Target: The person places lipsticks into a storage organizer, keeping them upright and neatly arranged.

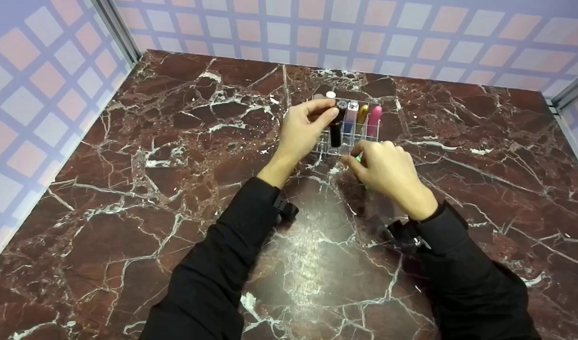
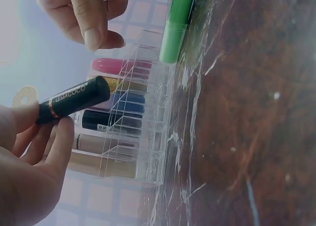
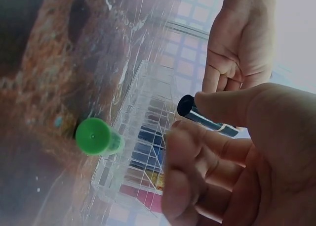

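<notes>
My left hand pinches a black lipstick tube with white lettering and a thin coppery band, held tilted before the clear organizer. Several cosmetic tubes stand in its slots, among them a pink one, a gold one and a black-capped one. My right hand hovers at the organizer's front right, fingers loosely bent with nothing between them. Beneath it a green tube lies on the table, its round end facing the right wrist camera; the hand hides most of it in the head view.
The organizer stands on a dark red marbled table with white veins. Behind it rises a wall panel patterned with pink and white squares, and another panel borders the left side. Metal posts mark the back corners.
</notes>
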Demonstrator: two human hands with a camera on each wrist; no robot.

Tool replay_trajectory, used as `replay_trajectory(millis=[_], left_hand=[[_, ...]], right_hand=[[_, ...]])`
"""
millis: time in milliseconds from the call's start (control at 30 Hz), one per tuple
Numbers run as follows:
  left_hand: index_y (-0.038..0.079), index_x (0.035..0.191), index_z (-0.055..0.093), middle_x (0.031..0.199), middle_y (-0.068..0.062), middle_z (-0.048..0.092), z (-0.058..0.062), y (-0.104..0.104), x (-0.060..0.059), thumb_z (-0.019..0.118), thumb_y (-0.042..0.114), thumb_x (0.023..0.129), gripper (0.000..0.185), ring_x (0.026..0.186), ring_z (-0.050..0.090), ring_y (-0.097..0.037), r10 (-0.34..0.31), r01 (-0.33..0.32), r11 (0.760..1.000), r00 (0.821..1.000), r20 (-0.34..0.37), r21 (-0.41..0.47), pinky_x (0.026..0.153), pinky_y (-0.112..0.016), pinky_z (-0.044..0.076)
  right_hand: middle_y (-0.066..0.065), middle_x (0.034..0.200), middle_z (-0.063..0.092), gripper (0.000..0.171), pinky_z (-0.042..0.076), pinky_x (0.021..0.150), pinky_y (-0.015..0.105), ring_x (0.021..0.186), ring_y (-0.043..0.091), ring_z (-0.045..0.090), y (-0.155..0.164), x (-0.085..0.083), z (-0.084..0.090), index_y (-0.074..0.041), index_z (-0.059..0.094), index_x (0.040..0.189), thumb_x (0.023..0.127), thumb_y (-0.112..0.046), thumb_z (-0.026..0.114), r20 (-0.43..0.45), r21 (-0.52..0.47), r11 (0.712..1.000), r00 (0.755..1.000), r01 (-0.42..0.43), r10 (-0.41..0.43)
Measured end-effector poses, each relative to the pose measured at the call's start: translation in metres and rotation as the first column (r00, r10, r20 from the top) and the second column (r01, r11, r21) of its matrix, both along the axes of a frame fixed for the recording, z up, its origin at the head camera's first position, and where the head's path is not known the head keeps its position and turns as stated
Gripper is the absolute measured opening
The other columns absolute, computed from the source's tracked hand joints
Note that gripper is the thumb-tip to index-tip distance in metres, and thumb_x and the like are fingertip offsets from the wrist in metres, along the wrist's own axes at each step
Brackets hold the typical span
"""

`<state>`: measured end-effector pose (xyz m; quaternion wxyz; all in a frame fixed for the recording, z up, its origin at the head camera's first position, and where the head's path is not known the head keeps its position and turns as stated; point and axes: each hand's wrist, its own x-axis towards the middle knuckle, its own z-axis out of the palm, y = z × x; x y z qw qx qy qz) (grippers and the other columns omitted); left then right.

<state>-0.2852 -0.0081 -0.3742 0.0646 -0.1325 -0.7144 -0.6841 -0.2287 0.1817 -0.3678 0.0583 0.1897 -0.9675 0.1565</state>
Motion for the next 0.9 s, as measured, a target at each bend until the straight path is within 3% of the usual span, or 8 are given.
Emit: replay_trajectory(millis=[200, 400, 633, 900], left_hand=[[0.0, 0.12, 0.07, 0.111, -0.009, 0.074, 0.001, -0.002, 0.0, 0.073, 0.011, 0.094, 0.028, 0.093, 0.067, -0.015, 0.075, -0.076, 0.997, 0.993, -0.094, -0.013, 0.087, -0.024, 0.054], [-0.002, 0.121, 0.069, 0.113, -0.01, 0.074, 0.001, -0.004, -0.002, 0.072, 0.012, 0.095, 0.029, 0.093, 0.068, -0.014, 0.099, -0.103, 0.994, 0.984, -0.151, -0.024, 0.084, -0.024, 0.055], [-0.001, 0.125, 0.068, 0.121, -0.011, 0.071, 0.002, -0.007, -0.002, 0.069, 0.015, 0.098, 0.032, 0.106, 0.067, -0.012, 0.109, -0.168, 0.968, 0.95, -0.292, -0.186, 0.092, -0.018, 0.05], [-0.005, 0.124, 0.066, 0.12, -0.017, 0.07, -0.002, -0.01, -0.006, 0.068, 0.009, 0.097, 0.03, 0.107, 0.067, -0.016, 0.123, -0.192, 0.966, 0.929, -0.348, -0.171, 0.096, -0.019, 0.049]], right_hand=[[0.013, 0.094, 0.072, 0.022, 0.055, 0.058, 0.049, 0.069, 0.032, 0.066, 0.002, -0.001, 0.0, -0.007, 0.076, 0.101, 0.096, -0.028, 0.071, -0.017, 0.014, 1.0, 1.0, 0.018, -0.018], [0.014, 0.104, 0.069, 0.021, 0.055, 0.062, 0.055, 0.076, 0.04, 0.067, 0.007, -0.002, -0.001, -0.007, 0.076, 0.102, 0.095, -0.026, 0.071, -0.015, 0.027, 0.999, 0.999, 0.031, -0.031], [0.016, 0.117, 0.066, 0.029, 0.056, 0.064, 0.055, 0.084, 0.042, 0.067, 0.008, -0.003, 0.001, -0.003, 0.074, 0.112, 0.097, -0.028, 0.07, 0.003, 0.043, 0.998, 0.999, 0.049, -0.049], [0.02, 0.123, 0.063, 0.041, 0.057, 0.069, 0.057, 0.088, 0.043, 0.067, 0.01, -0.003, 0.001, 0.0, 0.067, 0.125, 0.096, -0.029, 0.071, 0.021, 0.077, 0.994, 0.997, 0.074, -0.076]])
